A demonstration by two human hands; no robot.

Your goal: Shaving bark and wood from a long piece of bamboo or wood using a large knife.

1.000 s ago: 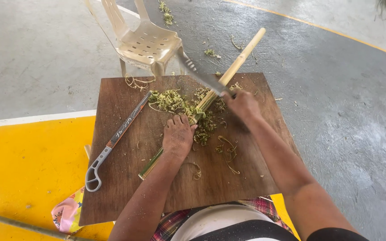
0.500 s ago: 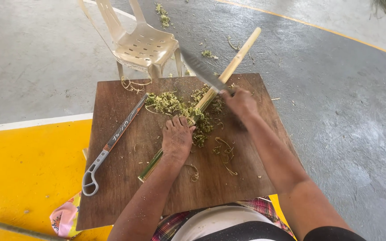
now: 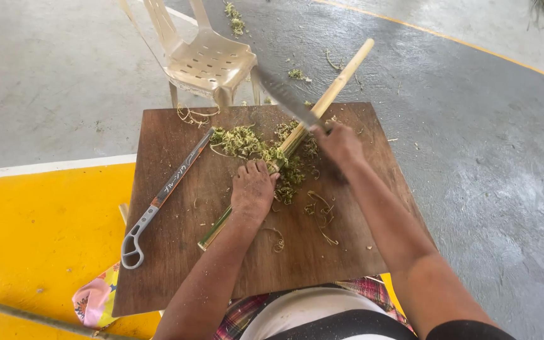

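Both hands work the bamboo stick (image 3: pixel 322 106): left hand (image 3: pixel 253 187) pins it flat, right hand (image 3: pixel 338 143) grips a knife (image 3: pixel 284 97). Scraping seems underway; next stroke likely needs firm pinning.

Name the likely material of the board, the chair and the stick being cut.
Board: apparently wood, dark brown, matte, streaked with grain. Chair: likely moulded plastic, cream, smooth, with a perforated seat. Stick: looks like bamboo or a similar stalk, pale where stripped, green near the left hand; the right hand works the knife.
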